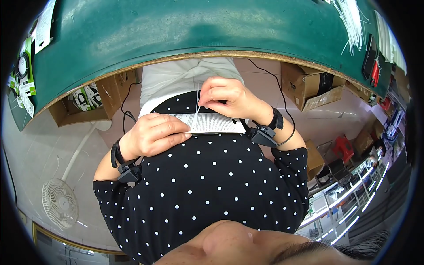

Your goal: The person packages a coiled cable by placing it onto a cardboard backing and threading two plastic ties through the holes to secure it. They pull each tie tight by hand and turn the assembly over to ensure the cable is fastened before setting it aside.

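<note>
Close to my body, in front of my lap, a white card with dense printing [221,123] is held almost flat. My left hand [155,134] is closed on the card's left part, fingers over its upper face and the thumb near its lower edge. Over the card's upper edge, my right hand [229,97] pinches a thin white cable tie [196,117]. The tie stands up from the card and its ends rise past my fingers. What lies under the card is mostly hidden, though a dark strip shows along its lower edge.
Ahead is a green-topped table [176,31] with a wooden edge. A bundle of white cable ties [351,24] and a red-handled tool [375,73] lie at its right, carded packages [24,66] at its left. Cardboard boxes [304,86] stand below; a fan [59,203] is at left.
</note>
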Tool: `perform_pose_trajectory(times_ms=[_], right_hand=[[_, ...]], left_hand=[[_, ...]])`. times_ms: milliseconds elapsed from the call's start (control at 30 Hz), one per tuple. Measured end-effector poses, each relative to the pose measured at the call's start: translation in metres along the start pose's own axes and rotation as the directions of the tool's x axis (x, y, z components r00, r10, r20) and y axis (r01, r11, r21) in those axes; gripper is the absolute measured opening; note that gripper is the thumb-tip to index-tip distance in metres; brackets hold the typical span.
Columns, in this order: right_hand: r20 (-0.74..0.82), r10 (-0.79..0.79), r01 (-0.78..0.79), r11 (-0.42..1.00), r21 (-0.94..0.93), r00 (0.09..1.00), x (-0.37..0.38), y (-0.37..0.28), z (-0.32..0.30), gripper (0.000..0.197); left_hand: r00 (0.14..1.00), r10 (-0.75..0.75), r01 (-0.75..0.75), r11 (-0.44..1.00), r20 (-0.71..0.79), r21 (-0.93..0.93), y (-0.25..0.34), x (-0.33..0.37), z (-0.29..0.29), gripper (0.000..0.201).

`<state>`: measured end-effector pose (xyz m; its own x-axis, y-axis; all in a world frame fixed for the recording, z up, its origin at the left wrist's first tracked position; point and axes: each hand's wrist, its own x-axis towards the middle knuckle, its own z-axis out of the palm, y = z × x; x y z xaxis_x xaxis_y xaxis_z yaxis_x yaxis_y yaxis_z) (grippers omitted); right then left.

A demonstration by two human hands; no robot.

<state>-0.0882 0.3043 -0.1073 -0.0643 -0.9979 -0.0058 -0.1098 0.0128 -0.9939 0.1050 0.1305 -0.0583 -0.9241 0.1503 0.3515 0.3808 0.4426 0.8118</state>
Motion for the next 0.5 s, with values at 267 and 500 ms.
perform_pose_trajectory(times_ms=[267,500], right_hand=[[0.036,-0.017,0.017,1.0,-0.02,0.999,-0.0022,0.0029,0.0002,0.015],[0.124,-0.019,0.019,1.0,-0.005,0.992,0.0004,0.0038,-0.0022,0.014]], left_hand=[[1.0,-0.011,0.011,1.0,-0.028,-0.009,0.0002,0.0017,0.0015,0.019],[0.995,-0.087,0.085,0.995,-0.046,-0.045,-0.0027,0.0036,0.0022,0.019]])
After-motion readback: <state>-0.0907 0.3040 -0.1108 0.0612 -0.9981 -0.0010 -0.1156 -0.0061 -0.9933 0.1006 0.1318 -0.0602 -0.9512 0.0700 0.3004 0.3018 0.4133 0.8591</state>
